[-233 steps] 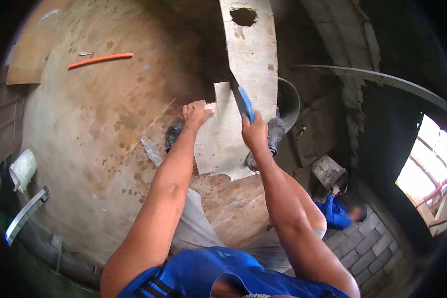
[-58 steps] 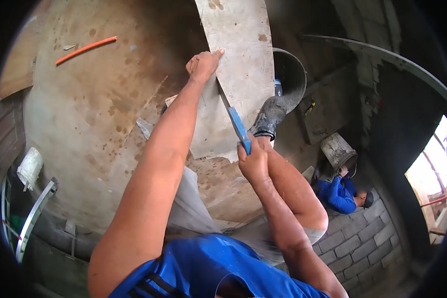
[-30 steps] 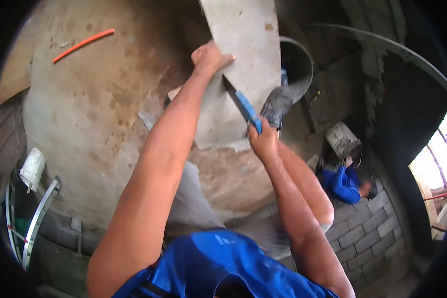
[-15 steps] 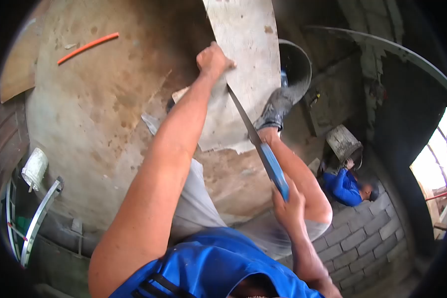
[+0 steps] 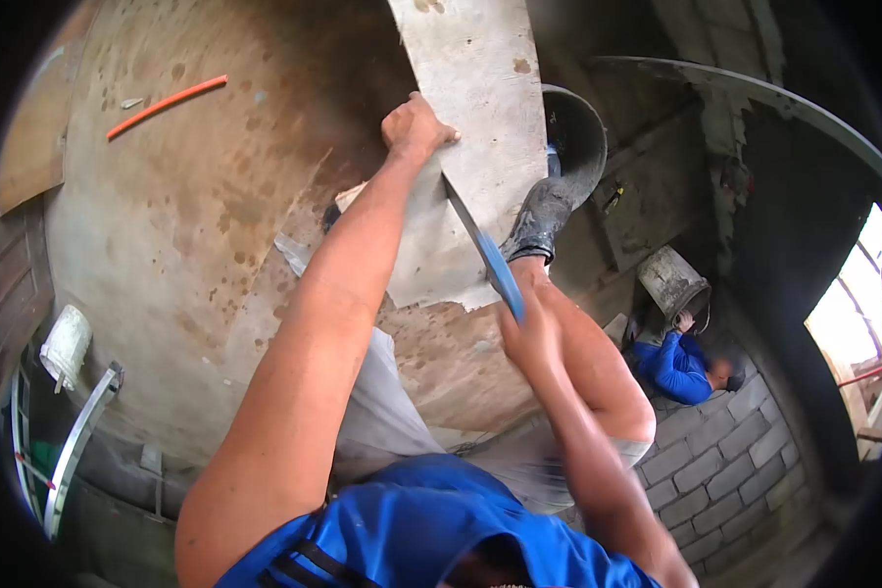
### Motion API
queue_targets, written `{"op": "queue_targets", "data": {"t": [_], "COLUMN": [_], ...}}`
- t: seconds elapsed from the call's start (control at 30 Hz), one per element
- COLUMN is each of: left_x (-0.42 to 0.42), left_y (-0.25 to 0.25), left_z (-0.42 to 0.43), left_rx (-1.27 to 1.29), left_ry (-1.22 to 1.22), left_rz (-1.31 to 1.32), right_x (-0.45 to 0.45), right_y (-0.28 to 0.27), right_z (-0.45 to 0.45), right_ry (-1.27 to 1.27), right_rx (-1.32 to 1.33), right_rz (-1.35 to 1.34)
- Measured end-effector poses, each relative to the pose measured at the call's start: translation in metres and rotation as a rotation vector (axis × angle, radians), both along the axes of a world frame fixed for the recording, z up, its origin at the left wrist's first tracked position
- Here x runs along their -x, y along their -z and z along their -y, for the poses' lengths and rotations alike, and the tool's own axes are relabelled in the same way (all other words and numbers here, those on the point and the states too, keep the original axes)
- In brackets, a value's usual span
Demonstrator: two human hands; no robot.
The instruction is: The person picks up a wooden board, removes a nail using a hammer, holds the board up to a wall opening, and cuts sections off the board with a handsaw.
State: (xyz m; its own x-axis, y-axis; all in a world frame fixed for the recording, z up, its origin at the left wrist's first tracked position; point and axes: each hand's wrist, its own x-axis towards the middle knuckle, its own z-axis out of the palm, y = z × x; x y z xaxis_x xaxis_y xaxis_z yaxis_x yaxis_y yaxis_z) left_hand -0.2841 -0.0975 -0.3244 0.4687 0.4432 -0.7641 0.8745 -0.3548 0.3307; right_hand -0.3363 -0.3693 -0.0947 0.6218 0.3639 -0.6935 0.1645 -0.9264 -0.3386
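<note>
My right hand is closed around the blue handle of a hand saw. The saw's blade runs up and away from me, its far end meeting the left edge of a pale wooden board. My left hand grips that same edge just above the blade, thumb on top and fingers partly hidden. My booted foot presses at the right side of the board. Under the board's near end lies a pale, ragged-edged piece, partly covered by my left arm.
An orange tube lies on the stained plywood surface. To the left are a white bucket and a metal ladder. At the right a person in blue holds a dirty bucket beside grey blocks.
My right hand has pushed the saw forward and up, so less blade shows on my side of the board. My left hand keeps its grip on the edge.
</note>
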Motion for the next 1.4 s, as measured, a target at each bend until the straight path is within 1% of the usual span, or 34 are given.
{"op": "queue_targets", "data": {"t": [0.03, 0.07, 0.1, 0.13, 0.17, 0.2, 0.23, 0.3, 0.33, 0.37, 0.4, 0.47, 0.5, 0.53, 0.57, 0.6, 0.63, 0.67, 0.73, 0.77, 0.8, 0.83, 0.87, 0.93, 1.0, 1.07, 1.13, 1.17, 1.2, 1.27, 1.3, 1.33, 1.37, 1.4], "left_x": [0.006, 0.007, 0.004, 0.003, 0.006, 0.0, -0.002, -0.001, 0.001, -0.003, -0.008, 0.002, 0.003, -0.003, 0.0, 0.001, 0.001, 0.0, -0.004, -0.006, -0.007, -0.005, 0.0, 0.006, 0.013, -0.005, 0.002, 0.006, 0.007, 0.013, 0.019, 0.021, 0.026, 0.032], "left_y": [0.0, 0.004, 0.003, 0.003, -0.006, -0.01, -0.019, -0.011, -0.002, -0.005, 0.0, 0.008, 0.014, 0.021, 0.024, 0.023, 0.016, 0.01, 0.0, -0.003, -0.005, -0.007, -0.007, -0.001, -0.011, -0.019, -0.012, 0.0, 0.004, 0.004, -0.006, -0.005, -0.001, 0.006], "left_z": [0.004, 0.002, -0.006, -0.004, 0.003, -0.008, -0.011, -0.01, -0.006, -0.005, -0.006, -0.007, -0.009, -0.011, -0.005, -0.002, -0.003, 0.002, 0.004, 0.005, 0.009, 0.014, 0.016, 0.004, 0.025, 0.008, 0.013, 0.014, 0.013, 0.011, 0.019, 0.027, 0.037, 0.055], "left_rx": [-0.002, -0.036, -0.074, -0.066, 0.008, 0.046, 0.074, 0.023, -0.001, -0.034, -0.009, 0.008, -0.026, -0.03, -0.037, -0.053, -0.043, -0.045, -0.061, -0.07, -0.083, -0.093, -0.101, -0.119, -0.05, -0.074, -0.13, -0.089, -0.08, -0.131, -0.161, -0.146, -0.174, -0.193], "left_ry": [-0.007, 0.004, 0.022, 0.024, 0.022, 0.026, 0.027, 0.021, 0.014, 0.01, 0.01, 0.02, 0.023, 0.028, 0.03, 0.027, 0.023, 0.022, 0.018, 0.026, 0.001, -0.028, -0.029, 0.027, 0.031, 0.032, 0.054, 0.028, 0.026, -0.034, -0.124, -0.124, -0.379, -0.625], "left_rz": [-0.008, 0.011, 0.031, 0.024, 0.029, 0.053, 0.022, 0.033, 0.037, 0.019, 0.016, 0.082, 0.093, 0.109, 0.098, 0.088, 0.06, 0.061, -0.007, 0.002, -0.029, -0.064, -0.066, 0.052, 0.033, 0.071, 0.079, 0.041, 0.038, 0.095, 0.087, 0.083, 0.064, 0.038], "right_x": [-0.005, -0.011, -0.014, -0.011, -0.002, -0.006, -0.007, -0.025, -0.036, -0.046, -0.063, -0.058, -0.042, -0.011, -0.009, -0.007, -0.006, -0.004, 0.002, 0.004, 0.002, 0.005, 0.015, 0.027, 0.013, 0.007, -0.004, -0.016, -0.036, -0.067, -0.061, -0.057, -0.05, -0.042], "right_y": [0.064, 0.107, 0.115, 0.112, 0.1, 0.081, 0.079, 0.089, 0.102, 0.114, 0.114, 0.105, 0.087, 0.049, -0.023, -0.075, -0.121, -0.141, -0.154, -0.122, -0.063, 0.009, 0.081, 0.092, 0.058, 0.047, 0.062, 0.072, 0.078, 0.081, 0.077, 0.076, 0.076, 0.062], "right_z": [-0.022, -0.042, -0.049, -0.043, -0.029, -0.04, -0.042, -0.048, -0.053, -0.053, -0.055, -0.048, -0.033, -0.004, -0.003, 0.019, 0.033, 0.04, 0.045, 0.034, 0.017, 0.01, 0.009, 0.013, 0.01, 0.0, -0.003, -0.018, -0.034, -0.054, -0.044, -0.041, -0.04, -0.045], "right_ry": [0.026, 0.048, 0.044, 0.113, 0.181, 0.214, 0.195, 0.162, 0.056, -0.046, -0.007, -0.007, -0.049, -0.089, 0.241, 0.268, 0.358, 0.356, 0.18, 0.144, 0.1, 0.076, 0.065, 0.165, 0.212, 0.258, 0.132, 0.038, 0.037, -0.003, -0.004, -0.002, 0.005, 0.058], "right_rx": [0.052, 0.085, 0.058, 0.006, -0.023, -0.018, -0.033, -0.068, -0.005, 0.073, 0.13, 0.226, 0.128, 0.037, 0.049, 0.124, 0.133, 0.131, -0.02, 0.044, 0.11, 0.146, 0.099, -0.083, -0.007, -0.032, -0.012, -0.006, 0.003, 0.174, 0.211, 0.143, 0.07, 0.086], "right_rz": [-0.053, -0.096, -0.094, -0.071, -0.06, -0.068, -0.065, -0.054, -0.073, -0.092, -0.164, -0.247, -0.121, 0.001, -0.128, -0.16, -0.2, -0.199, -0.048, -0.075, -0.106, -0.145, -0.067, 0.018, -0.053, -0.056, -0.08, -0.084, -0.087, -0.208, -0.226, -0.166, -0.101, -0.107]}}
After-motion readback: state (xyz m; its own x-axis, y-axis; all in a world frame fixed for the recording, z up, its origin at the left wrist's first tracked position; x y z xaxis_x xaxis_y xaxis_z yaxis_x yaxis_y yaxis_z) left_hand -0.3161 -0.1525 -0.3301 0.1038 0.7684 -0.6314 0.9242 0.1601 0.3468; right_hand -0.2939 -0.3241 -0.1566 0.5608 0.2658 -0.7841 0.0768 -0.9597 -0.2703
